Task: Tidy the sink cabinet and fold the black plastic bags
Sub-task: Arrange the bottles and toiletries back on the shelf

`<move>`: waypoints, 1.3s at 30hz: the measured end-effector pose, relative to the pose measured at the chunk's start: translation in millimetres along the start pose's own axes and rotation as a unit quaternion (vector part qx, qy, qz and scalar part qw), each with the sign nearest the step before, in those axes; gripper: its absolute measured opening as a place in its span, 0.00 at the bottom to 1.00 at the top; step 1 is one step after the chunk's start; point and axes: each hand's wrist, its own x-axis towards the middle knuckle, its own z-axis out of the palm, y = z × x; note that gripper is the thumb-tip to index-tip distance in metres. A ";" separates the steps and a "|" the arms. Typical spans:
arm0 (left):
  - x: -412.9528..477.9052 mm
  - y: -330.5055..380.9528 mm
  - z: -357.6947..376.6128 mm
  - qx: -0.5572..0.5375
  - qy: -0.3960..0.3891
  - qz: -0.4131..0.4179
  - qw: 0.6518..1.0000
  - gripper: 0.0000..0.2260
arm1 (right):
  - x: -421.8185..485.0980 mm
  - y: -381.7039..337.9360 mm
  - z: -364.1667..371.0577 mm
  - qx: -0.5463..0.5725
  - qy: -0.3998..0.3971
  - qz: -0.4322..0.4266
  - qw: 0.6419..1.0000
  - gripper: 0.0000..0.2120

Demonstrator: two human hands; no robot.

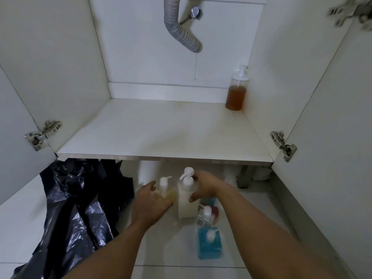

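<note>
A white cabinet (161,127) stands open, its doors (12,137) wide on steel hinges (42,134); a grey hose (181,31) hangs inside, pale floor tiles (20,228) below.

The white cabinet shelf (161,127) carries one bottle of amber liquid (236,95), upright in its back right corner. Below, the pale tiled floor (171,248) bears crumpled black plastic bags (76,208) on the left. Nearby stands a close cluster: a yellowish bottle (171,195), a white bottle (186,202), a small clear bottle (205,215) and a blue bottle (210,242). Blur makes it unclear whether the first two touch the tiles.
</note>
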 end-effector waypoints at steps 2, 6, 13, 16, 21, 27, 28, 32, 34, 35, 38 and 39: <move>5.1 8.2 -9.4 -0.032 0.036 0.031 0.998 0.45 | -7.4 -8.5 -24.5 0.026 -0.009 -0.020 0.999 0.34; 22.3 37.9 -27.3 -0.075 0.080 0.076 0.991 0.36 | -21.6 -21.0 -74.0 0.092 0.023 -0.047 0.994 0.36; 53.7 108.8 -39.8 -0.139 0.120 0.158 0.970 0.30 | -37.9 -24.9 -148.7 0.206 0.077 -0.084 0.972 0.23; 78.7 138.0 -44.1 -0.130 0.073 0.177 0.973 0.30 | -35.3 -26.5 -186.0 0.175 0.100 -0.077 0.976 0.26; 122.8 191.1 -35.5 -0.126 0.001 0.185 0.975 0.28 | -22.7 -21.0 -246.9 0.136 0.117 -0.056 0.982 0.24; 172.2 207.9 18.4 -0.135 -0.008 0.164 0.977 0.30 | 21.3 20.8 -258.3 0.228 0.249 -0.041 0.940 0.28; 179.6 206.9 30.0 -0.135 -0.010 0.158 0.978 0.30 | 32.0 31.4 -254.7 0.233 0.280 -0.041 0.930 0.31; 202.4 201.7 65.9 -0.116 -0.010 0.151 0.982 0.29 | 71.2 68.3 -247.8 0.219 0.379 -0.007 0.899 0.39; 211.5 198.8 79.4 -0.103 -0.009 0.154 0.983 0.29 | 83.6 80.7 -248.1 0.231 0.395 0.010 0.889 0.38; 215.2 197.0 85.2 -0.097 -0.011 0.156 0.983 0.29 | 87.9 85.0 -248.5 0.233 0.395 0.018 0.888 0.38; 224.5 188.7 98.5 -0.092 -0.015 0.164 0.982 0.28 | 98.1 94.7 -246.6 0.237 0.388 0.048 0.890 0.38; 227.2 186.0 102.2 -0.094 -0.013 0.167 0.981 0.28 | 101.5 97.2 -245.3 0.241 0.387 0.056 0.888 0.38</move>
